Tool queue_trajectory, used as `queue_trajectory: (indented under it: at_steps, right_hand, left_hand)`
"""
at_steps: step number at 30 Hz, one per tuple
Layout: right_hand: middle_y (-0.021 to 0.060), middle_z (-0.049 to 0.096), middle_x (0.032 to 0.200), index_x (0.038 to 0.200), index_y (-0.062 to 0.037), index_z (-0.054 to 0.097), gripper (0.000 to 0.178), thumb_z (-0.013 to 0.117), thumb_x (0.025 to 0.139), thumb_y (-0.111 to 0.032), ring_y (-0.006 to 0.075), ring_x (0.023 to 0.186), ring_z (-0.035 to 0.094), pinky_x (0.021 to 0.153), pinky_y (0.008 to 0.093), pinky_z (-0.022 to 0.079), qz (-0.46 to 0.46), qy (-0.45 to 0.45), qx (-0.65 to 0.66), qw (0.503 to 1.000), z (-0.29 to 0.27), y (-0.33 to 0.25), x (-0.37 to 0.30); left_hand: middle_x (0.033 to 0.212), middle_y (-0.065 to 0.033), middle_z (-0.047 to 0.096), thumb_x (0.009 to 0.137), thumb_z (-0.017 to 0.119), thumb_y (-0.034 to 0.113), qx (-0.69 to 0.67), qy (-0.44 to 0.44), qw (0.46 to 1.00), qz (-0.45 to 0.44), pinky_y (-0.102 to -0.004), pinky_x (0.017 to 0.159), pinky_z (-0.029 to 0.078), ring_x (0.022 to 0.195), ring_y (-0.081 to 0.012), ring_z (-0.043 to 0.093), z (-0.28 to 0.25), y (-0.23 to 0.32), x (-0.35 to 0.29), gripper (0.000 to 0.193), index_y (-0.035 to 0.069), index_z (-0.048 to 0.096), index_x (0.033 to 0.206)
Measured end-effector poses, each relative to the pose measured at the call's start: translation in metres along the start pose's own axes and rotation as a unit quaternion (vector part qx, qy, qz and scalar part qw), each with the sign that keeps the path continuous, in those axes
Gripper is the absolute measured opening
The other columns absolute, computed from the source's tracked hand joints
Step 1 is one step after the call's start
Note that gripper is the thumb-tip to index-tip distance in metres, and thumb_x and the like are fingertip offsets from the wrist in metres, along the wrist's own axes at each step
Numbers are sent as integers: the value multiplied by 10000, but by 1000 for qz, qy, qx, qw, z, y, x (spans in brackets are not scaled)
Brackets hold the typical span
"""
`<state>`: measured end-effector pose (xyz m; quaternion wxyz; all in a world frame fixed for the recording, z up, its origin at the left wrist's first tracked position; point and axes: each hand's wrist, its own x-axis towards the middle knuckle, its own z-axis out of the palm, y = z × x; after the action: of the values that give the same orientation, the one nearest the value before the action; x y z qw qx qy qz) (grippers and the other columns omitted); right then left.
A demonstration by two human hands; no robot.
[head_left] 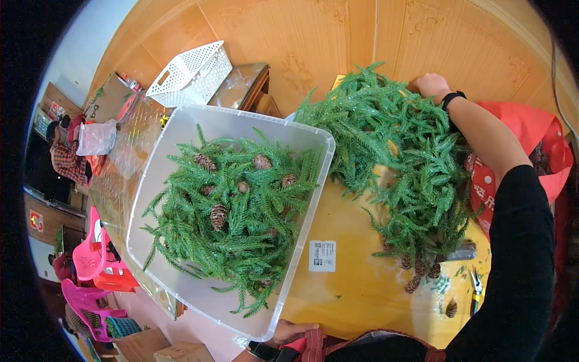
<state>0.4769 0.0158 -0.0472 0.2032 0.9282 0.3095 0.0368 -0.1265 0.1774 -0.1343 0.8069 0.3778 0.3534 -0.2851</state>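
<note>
A translucent plastic tub (pixel 330 166) on my left holds green artificial pine branches (pixel 253 211) with brown pine cones among them. My left hand (pixel 292 332) is low at the tub's near corner, fingers drawn together beside the table edge; what they grip, if anything, is hidden. Across the table to the right, more pine greenery (pixel 416 163) lies in a curved bunch, with pine cones at its near end. My right hand (pixel 433 85) is curled closed at the far edge of this greenery. Whatever it holds is hidden from view.
On the yellow tabletop (pixel 356 301) are a white label (pixel 322 256), a loose pine cone (pixel 451 309), pliers (pixel 476 289) and green scraps. A red bag (pixel 552 175) stands beyond my right arm. A white perforated basket (pixel 190 75) sits far left, above pink chairs (pixel 90 259).
</note>
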Motion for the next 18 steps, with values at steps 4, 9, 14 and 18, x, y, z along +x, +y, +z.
queue_trajectory:
  at_steps: [4, 9, 14, 18]
  right_hand:
    - [139, 628, 946, 900, -49, 639, 227, 559, 744, -193, 288, 901, 604, 758, 370, 498, 1, -8, 4, 1000, -1, -2, -4]
    - [158, 628, 874, 893, -92, 623, 175, 530, 759, -154, 304, 848, 612, 712, 392, 505, -21, 30, 64, 997, -8, -1, -12]
    - [162, 627, 877, 899, -103, 623, 182, 548, 743, -160, 315, 851, 608, 709, 396, 504, -13, 41, 46, 998, -3, 10, -8]
    - [131, 634, 914, 946, -139, 645, 212, 558, 754, -166, 289, 875, 611, 736, 367, 505, -1, 29, 25, 999, -12, 6, -11]
  left_hand:
    - [1170, -110, 516, 794, 609, 35, 53, 20, 998, -24, -341, 909, 418, 1065, -218, 497, 2, 6, 1, 434, -6, 444, 1194]
    - [1178, -111, 515, 789, 622, 58, 84, 21, 996, -12, -345, 917, 405, 1067, -223, 496, 4, 8, -5, 454, -15, 439, 1198]
    - [1168, -110, 523, 787, 622, 54, 80, 26, 996, -5, -338, 918, 403, 1065, -217, 498, 0, 5, -2, 450, -24, 442, 1193]
    - [1150, -108, 535, 785, 627, 59, 54, 19, 998, -3, -329, 898, 419, 1037, -211, 517, 6, 11, -6, 439, -25, 453, 1179]
